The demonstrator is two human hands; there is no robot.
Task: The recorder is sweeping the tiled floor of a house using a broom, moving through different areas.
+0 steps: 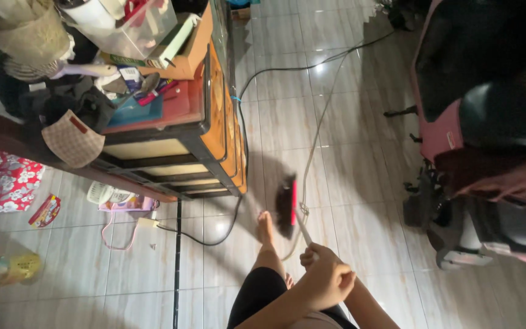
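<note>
A broom with dark bristles and a red base (286,207) rests on the pale tiled floor just ahead of my bare foot (266,228). Its thin light handle (303,230) slants back into my hands. My left hand (330,281) is wrapped around the handle, its forearm coming in from the lower left. My right hand (307,256) shows only some fingers on the handle just beyond the left hand, and its forearm runs off to the lower right.
An orange and black drawer cabinet (220,128), piled with boxes and clutter, stands at the left. Black and grey cables (312,140) trail over the tiles. A pink and black scooter (482,158) fills the right side. A red floral cloth (1,180) and small items lie at the far left.
</note>
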